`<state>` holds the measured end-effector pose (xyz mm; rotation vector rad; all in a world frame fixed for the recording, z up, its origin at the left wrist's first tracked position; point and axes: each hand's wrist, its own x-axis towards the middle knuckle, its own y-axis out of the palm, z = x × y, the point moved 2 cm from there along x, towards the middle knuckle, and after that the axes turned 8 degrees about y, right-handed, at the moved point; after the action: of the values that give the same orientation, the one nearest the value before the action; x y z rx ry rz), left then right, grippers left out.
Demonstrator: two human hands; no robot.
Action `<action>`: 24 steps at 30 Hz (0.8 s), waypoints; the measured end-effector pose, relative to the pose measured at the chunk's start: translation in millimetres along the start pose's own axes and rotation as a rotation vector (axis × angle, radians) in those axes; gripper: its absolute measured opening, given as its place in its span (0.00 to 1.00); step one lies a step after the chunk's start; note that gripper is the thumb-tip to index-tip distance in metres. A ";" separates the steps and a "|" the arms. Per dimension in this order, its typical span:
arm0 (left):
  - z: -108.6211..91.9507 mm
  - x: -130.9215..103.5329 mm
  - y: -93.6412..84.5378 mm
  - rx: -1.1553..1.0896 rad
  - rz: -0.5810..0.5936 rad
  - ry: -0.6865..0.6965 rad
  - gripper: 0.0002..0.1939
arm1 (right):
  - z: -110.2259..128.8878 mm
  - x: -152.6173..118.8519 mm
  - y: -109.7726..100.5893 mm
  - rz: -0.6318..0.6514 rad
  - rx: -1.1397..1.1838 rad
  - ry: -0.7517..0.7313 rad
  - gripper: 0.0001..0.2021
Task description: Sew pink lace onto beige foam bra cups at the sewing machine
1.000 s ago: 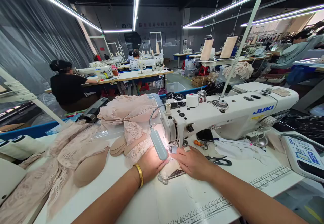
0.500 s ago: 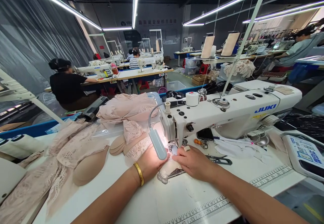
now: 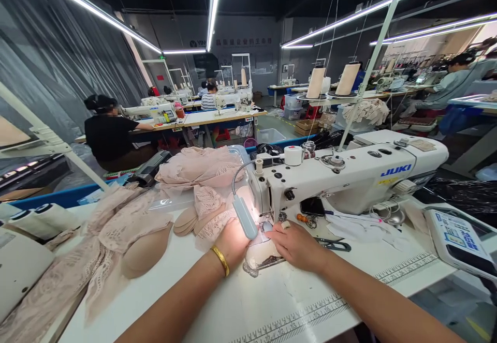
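Note:
Both hands are at the needle area of a white sewing machine (image 3: 349,175), on either side of its presser foot. My left hand (image 3: 232,240), with a gold bangle at the wrist, rests beside beige lace fabric (image 3: 215,226); the lamp head (image 3: 244,218) and its glare hide most of its fingers. My right hand (image 3: 295,244) has its fingers drawn together in a pinch by the foot; what is between them is too small to make out. A beige band circles one right finger. Between the hands lies a small pale patch (image 3: 261,254) over the machine plate.
Beige moulded cups (image 3: 147,250) and lace pieces (image 3: 120,224) lie on the left, with a fabric pile (image 3: 200,164) behind. Black snips (image 3: 334,244), a phone (image 3: 311,206) and a control box (image 3: 462,237) are on the right. Another person (image 3: 112,131) sits at a machine further off.
The view has shifted slightly, so the scene sits a little differently in the frame. Both hands stay close to the presser foot, and I see no clear change in their hold.

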<state>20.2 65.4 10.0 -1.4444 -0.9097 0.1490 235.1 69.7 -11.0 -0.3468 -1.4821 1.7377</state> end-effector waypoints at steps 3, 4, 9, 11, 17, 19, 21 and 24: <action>0.0 -4.8 -6.3 -0.015 -0.035 -0.014 0.15 | 5.2 -2.3 1.5 -0.027 0.236 0.032 0.11; -3.2 -10.6 -10.1 -0.017 -0.041 0.000 0.15 | 9.6 -2.4 2.2 -0.005 0.371 0.082 0.10; -64.8 -65.0 -25.8 -0.318 -0.223 -0.067 0.14 | 52.0 1.4 7.6 0.187 1.243 0.442 0.21; -96.7 -85.8 -20.6 -0.767 -0.260 -0.357 0.13 | 72.8 0.2 8.1 0.163 1.400 0.512 0.25; -120.6 -98.4 -15.4 -1.633 -0.857 -1.170 0.22 | 115.7 -37.4 17.4 0.070 1.388 0.437 0.31; -111.8 -93.7 -24.2 -1.556 -1.025 -1.154 0.21 | 119.2 -52.1 21.3 0.114 1.261 0.392 0.26; -109.3 -89.0 -30.1 -1.535 -0.992 -1.113 0.21 | 117.4 -60.0 22.1 0.150 1.233 0.382 0.23; -116.0 -84.6 -34.2 -1.587 -0.880 -1.000 0.20 | 108.3 -58.7 17.5 0.073 1.432 0.464 0.25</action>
<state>19.6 -82.0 18.5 -2.1557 -2.7845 -0.7609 193.7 -47.6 -14.2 -0.0050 0.2656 2.1125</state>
